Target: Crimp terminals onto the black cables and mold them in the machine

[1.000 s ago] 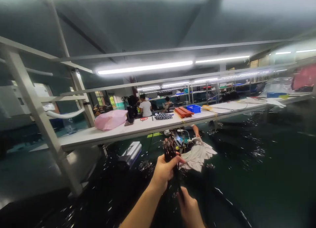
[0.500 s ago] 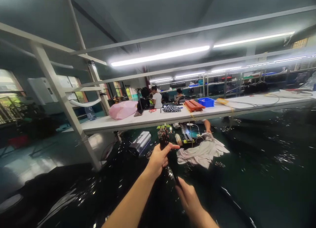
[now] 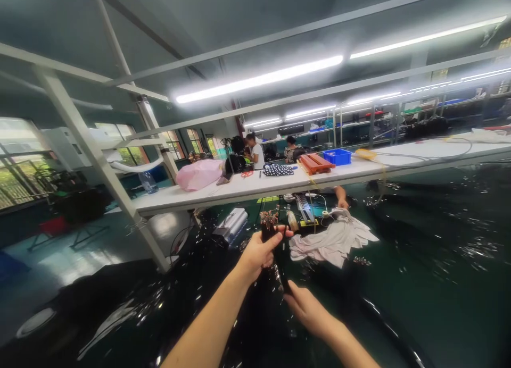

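Observation:
Held upright in front of me is a bundle of black cables [image 3: 268, 234] with copper-coloured ends at its top. My left hand [image 3: 255, 255] is closed around the bundle just below those ends, its thumb across the front. Lower down and to the right, my right hand [image 3: 306, 304] is closed on the black length of the same bundle. Its fingertips are partly hidden behind the cables. A crumpled whitish cloth [image 3: 333, 241] lies just right of the bundle, apart from both hands.
A silver box-shaped device [image 3: 231, 225] stands left of the bundle. Beyond it runs a white shelf [image 3: 243, 189] bearing a pink bag [image 3: 199, 175], orange pieces [image 3: 316, 164] and a blue bin [image 3: 337, 156]. Another person's hand [image 3: 341, 198] reaches beneath the shelf near the cloth. Glossy black material covers much of the foreground.
The whole view has tilted slightly. My left fingers, one of which pointed out to the right, now curl more around the bundle. Both hands keep their hold on it.

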Demonstrator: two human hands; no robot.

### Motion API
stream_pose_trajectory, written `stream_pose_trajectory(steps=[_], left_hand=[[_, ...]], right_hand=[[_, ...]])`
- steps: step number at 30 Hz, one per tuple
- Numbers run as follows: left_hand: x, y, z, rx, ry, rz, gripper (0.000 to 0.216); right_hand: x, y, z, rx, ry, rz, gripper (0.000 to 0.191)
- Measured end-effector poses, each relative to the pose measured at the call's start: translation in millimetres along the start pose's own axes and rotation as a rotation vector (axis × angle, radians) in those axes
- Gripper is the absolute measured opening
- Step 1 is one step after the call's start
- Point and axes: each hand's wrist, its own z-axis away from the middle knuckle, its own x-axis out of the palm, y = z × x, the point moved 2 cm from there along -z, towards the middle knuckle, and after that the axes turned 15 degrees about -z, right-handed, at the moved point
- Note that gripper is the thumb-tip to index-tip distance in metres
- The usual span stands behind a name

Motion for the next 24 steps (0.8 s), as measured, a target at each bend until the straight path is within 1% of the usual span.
stream_pose_trajectory(steps=[2, 4, 5, 6, 7, 8, 9, 10, 11, 12, 14, 15, 16, 17, 19, 21, 23, 24], left_hand=[[-4, -6, -3, -0.008, -0.008, 0.008, 0.04], [-6, -12, -5, -0.012, -0.034, -0.006, 0.032], [-6, -15, -6, -0.012, -0.047, -0.017, 0.03], [-6, -17, -6, -0.015, -0.061, -0.026, 0.029], [-4, -18, -6, -0.021, -0.08, -0.035, 0.029], [-1, -17, -5, -0.033, -0.105, -0.041, 0.029], [3, -16, -5, -0.05, -0.133, -0.048, 0.029], [8, -15, -4, -0.067, -0.167, -0.054, 0.03], [13, -13, -4, -0.084, -0.204, -0.061, 0.03], [19, -10, -4, -0.097, -0.245, -0.069, 0.031], [30, -6, -4, -0.108, -0.306, -0.084, 0.031], [34, -5, -5, -0.109, -0.322, -0.087, 0.031], [38, -6, -7, -0.11, -0.323, -0.085, 0.031], [41, -7, -9, -0.116, -0.31, -0.075, 0.031], [45, -14, -12, -0.145, -0.275, -0.031, 0.03], [50, -23, -14, -0.189, -0.25, 0.02, 0.029], [53, -31, -15, -0.222, -0.245, 0.044, 0.029], [55, -33, -15, -0.226, -0.246, 0.045, 0.031]], right_hand=[[-7, 0, 1, 0.026, -0.057, -0.006, 0.033], [-20, -2, 0, 0.045, -0.114, -0.016, 0.034], [-29, -6, -2, 0.046, -0.126, -0.043, 0.04], [-39, -13, -6, 0.032, -0.107, -0.092, 0.051], [-51, -24, -11, -0.003, -0.057, -0.155, 0.06], [-63, -39, -17, -0.066, 0.02, -0.229, 0.064], [-75, -58, -24, -0.158, 0.123, -0.285, 0.057], [-85, -80, -31, -0.273, 0.208, -0.288, 0.051], [-92, -103, -37, -0.391, 0.222, -0.247, 0.047], [-94, -125, -43, -0.476, 0.196, -0.143, 0.044], [-92, -158, -53, -0.542, 0.076, 0.131, 0.038], [-89, -169, -56, -0.544, 0.023, 0.264, 0.035], [-86, -174, -58, -0.529, 0.002, 0.382, 0.033], [-84, -175, -59, -0.502, 0.013, 0.476, 0.031], [-83, -168, -59, -0.423, 0.097, 0.584, 0.03], [-85, -156, -57, -0.366, 0.149, 0.575, 0.031], [-86, -143, -51, -0.363, 0.158, 0.455, 0.034], [-87, -137, -46, -0.369, 0.18, 0.356, 0.037]])
